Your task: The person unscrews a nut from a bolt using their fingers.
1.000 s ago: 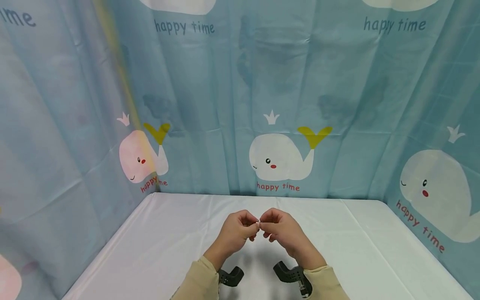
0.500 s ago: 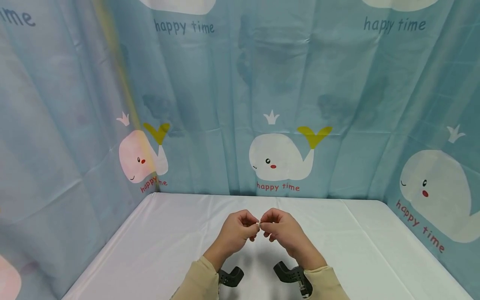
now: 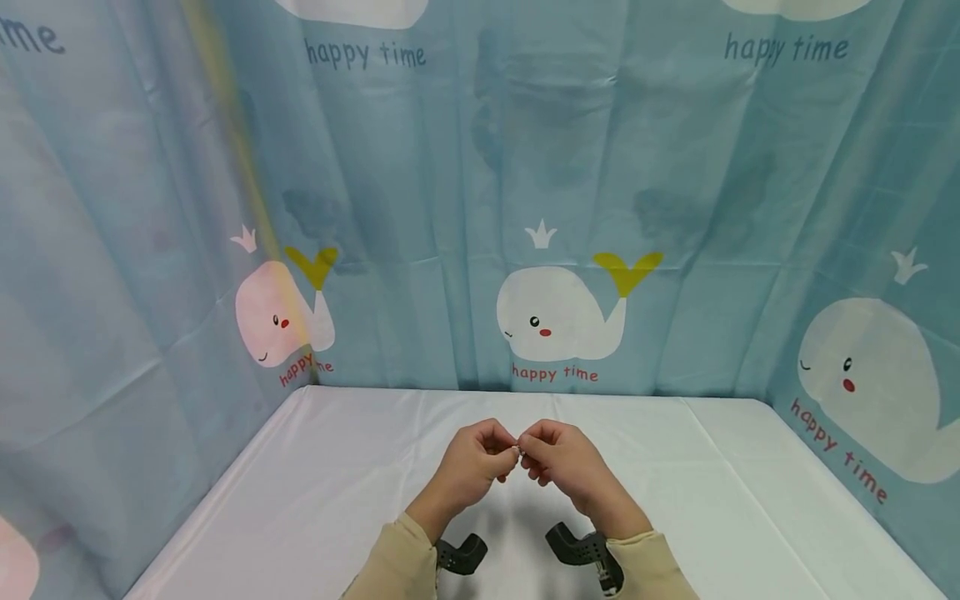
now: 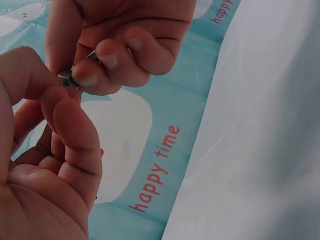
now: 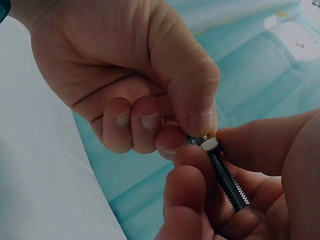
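My left hand [image 3: 471, 461] and right hand [image 3: 558, 458] meet fingertip to fingertip over the white table. In the right wrist view, my left hand [image 5: 195, 195] pinches a dark threaded bolt [image 5: 230, 182], its shank slanting down towards the palm. A bright metal end, head or nut, shows at its top. Right against it, the thumb and index finger of my right hand [image 5: 130, 75] pinch a small threaded metal part [image 5: 196, 140], mostly covered. From the left wrist, a dark metal piece [image 4: 67, 78] shows between both sets of fingertips, and another metal glint [image 4: 92, 55] behind the right fingers.
A white cloth [image 3: 300, 500] covers the table. Blue curtains [image 3: 420, 333] printed with whales stand along the back and both sides. Black camera mounts [image 3: 462, 553] sit at both wrists, below beige sleeves [image 3: 397, 558].
My right thumb and fingers have shifted slightly at the tips, with the thumb angled further down. The left hand stays almost in place. The head view has moved a little.
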Demonstrator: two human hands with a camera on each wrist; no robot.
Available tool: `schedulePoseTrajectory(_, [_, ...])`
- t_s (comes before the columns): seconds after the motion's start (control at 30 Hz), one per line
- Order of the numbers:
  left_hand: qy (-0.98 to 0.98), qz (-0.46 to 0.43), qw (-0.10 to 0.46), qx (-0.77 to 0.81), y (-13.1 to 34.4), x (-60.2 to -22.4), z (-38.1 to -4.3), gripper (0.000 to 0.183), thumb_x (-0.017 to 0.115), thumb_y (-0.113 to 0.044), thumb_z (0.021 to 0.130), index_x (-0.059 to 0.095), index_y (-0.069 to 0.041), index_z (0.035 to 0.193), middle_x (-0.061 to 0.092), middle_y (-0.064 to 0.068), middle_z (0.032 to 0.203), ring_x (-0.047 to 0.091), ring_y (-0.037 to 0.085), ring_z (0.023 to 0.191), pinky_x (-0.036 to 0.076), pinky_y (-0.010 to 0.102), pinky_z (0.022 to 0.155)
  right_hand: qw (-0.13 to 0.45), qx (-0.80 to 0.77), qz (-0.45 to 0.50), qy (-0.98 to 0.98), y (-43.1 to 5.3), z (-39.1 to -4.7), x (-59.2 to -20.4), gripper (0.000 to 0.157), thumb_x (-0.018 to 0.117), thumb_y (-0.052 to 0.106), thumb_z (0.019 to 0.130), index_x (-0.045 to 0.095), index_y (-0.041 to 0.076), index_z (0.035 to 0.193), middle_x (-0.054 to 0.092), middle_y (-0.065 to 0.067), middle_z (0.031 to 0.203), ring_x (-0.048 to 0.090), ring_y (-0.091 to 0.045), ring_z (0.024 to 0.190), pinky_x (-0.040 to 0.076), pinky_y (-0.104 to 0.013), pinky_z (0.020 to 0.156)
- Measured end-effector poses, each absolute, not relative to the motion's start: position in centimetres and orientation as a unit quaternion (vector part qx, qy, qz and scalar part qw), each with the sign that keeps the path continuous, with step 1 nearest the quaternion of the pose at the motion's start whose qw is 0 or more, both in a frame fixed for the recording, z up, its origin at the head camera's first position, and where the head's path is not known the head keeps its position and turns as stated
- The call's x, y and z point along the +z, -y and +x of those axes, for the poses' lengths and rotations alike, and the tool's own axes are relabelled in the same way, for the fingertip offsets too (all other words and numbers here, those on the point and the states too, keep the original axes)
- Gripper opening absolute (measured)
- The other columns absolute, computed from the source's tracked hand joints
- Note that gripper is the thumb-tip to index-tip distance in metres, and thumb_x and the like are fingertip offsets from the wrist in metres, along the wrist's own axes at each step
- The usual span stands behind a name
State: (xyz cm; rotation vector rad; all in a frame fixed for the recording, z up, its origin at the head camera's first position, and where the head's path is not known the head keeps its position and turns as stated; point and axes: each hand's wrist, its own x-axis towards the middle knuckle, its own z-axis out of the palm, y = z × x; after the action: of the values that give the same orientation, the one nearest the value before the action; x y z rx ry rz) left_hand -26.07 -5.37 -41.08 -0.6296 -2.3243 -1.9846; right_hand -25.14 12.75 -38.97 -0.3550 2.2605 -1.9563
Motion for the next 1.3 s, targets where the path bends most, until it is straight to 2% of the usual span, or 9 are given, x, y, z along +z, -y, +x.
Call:
schedulePoseTrajectory(0.23, [0.748, -0.197, 0.01, -0.633, 5.45, -40.96, -25.96, 0.006, 0.068, -0.007, 0.091, 0.067, -0.012, 0.089, 0.062, 0.009, 0.077, 0.055, 0.021, 0.062, 0.051, 0.033, 0.057, 0.051, -0.652, -0.112, -0.748, -12.39, -25.05, -38.76, 0.01, 0.066, 0.009, 0.091, 0.064, 0.001, 0.098, 0.062, -0.014, 0.091, 0.058, -0.024, 0.07, 0.049, -0.032, 0.06])
schedulePoseTrajectory(0.33, [0.747, -0.194, 0.013, -0.635, 5.47, -40.92, -25.92, 0.005, 0.068, -0.007, 0.092, 0.066, -0.011, 0.09, 0.061, 0.009, 0.076, 0.056, 0.021, 0.062, 0.051, 0.034, 0.057, 0.041, -0.649, -0.112, -0.751, -12.32, -24.99, -38.61, 0.015, 0.063, 0.004, 0.089, 0.064, 0.0, 0.103, 0.062, -0.014, 0.096, 0.061, -0.026, 0.072, 0.051, -0.033, 0.062])
schedulePoseTrajectory(0.47, [0.742, -0.193, 0.012, -0.642, 5.46, -40.95, -25.94, 0.006, 0.067, -0.006, 0.092, 0.066, -0.011, 0.09, 0.061, 0.009, 0.076, 0.055, 0.021, 0.061, 0.05, 0.033, 0.056, 0.052, -0.654, -0.107, -0.747, -12.42, -24.99, -38.63, 0.017, 0.062, 0.012, 0.094, 0.065, 0.0, 0.106, 0.065, -0.012, 0.093, 0.061, -0.024, 0.068, 0.051, -0.032, 0.06])
schedulePoseTrajectory(0.63, [0.737, -0.201, 0.01, -0.645, 5.36, -40.89, -25.87, 0.009, 0.064, -0.004, 0.092, 0.067, -0.012, 0.089, 0.062, 0.009, 0.076, 0.055, 0.021, 0.061, 0.051, 0.033, 0.056, 0.068, -0.658, -0.116, -0.741, -12.51, -25.09, -38.91, 0.024, 0.063, 0.024, 0.099, 0.065, 0.0, 0.099, 0.063, -0.012, 0.081, 0.055, -0.02, 0.063, 0.048, -0.029, 0.056])
schedulePoseTrajectory(0.87, [0.743, -0.204, 0.015, -0.638, 5.36, -40.88, -25.85, 0.009, 0.065, -0.006, 0.093, 0.067, -0.013, 0.089, 0.063, 0.008, 0.076, 0.057, 0.021, 0.061, 0.052, 0.034, 0.057, 0.052, -0.657, -0.131, -0.74, -12.57, -25.1, -38.92, 0.008, 0.064, 0.007, 0.092, 0.064, 0.001, 0.098, 0.061, -0.014, 0.091, 0.058, -0.025, 0.072, 0.049, -0.031, 0.06])
schedulePoseTrajectory(0.97, [0.743, -0.203, 0.016, -0.638, 5.39, -40.91, -25.87, 0.007, 0.065, -0.006, 0.093, 0.068, -0.011, 0.089, 0.063, 0.008, 0.075, 0.057, 0.02, 0.061, 0.052, 0.033, 0.057, 0.048, -0.66, -0.126, -0.739, -12.62, -25.09, -38.85, 0.009, 0.06, 0.003, 0.089, 0.063, 0.0, 0.097, 0.061, -0.017, 0.094, 0.059, -0.026, 0.074, 0.05, -0.032, 0.061])
schedulePoseTrajectory(1.07, [0.739, -0.207, 0.021, -0.64, 5.4, -40.9, -25.88, 0.004, 0.065, -0.005, 0.092, 0.067, -0.008, 0.09, 0.063, 0.008, 0.076, 0.057, 0.019, 0.06, 0.053, 0.034, 0.057, 0.053, -0.668, -0.111, -0.734, -12.69, -25.06, -38.79, 0.013, 0.061, 0.012, 0.094, 0.063, 0.0, 0.1, 0.062, -0.016, 0.093, 0.058, -0.024, 0.07, 0.049, -0.031, 0.059])
schedulePoseTrajectory(1.2, [0.733, -0.211, 0.021, -0.646, 5.33, -40.9, -25.91, 0.005, 0.064, -0.004, 0.092, 0.068, -0.008, 0.091, 0.063, 0.008, 0.077, 0.056, 0.019, 0.06, 0.054, 0.037, 0.058, 0.073, -0.662, -0.115, -0.737, -12.76, -25.08, -38.89, 0.028, 0.061, 0.029, 0.1, 0.063, 0.0, 0.098, 0.063, -0.012, 0.082, 0.055, -0.019, 0.062, 0.047, -0.029, 0.056])
schedulePoseTrajectory(1.3, [0.733, -0.211, 0.019, -0.647, 5.25, -40.87, -25.94, 0.007, 0.064, -0.005, 0.092, 0.068, -0.011, 0.09, 0.064, 0.009, 0.078, 0.056, 0.019, 0.061, 0.054, 0.036, 0.058, 0.073, -0.654, -0.13, -0.742, -12.83, -25.16, -39.01, 0.028, 0.062, 0.028, 0.1, 0.064, 0.001, 0.096, 0.063, -0.012, 0.08, 0.053, -0.019, 0.061, 0.047, -0.028, 0.055])
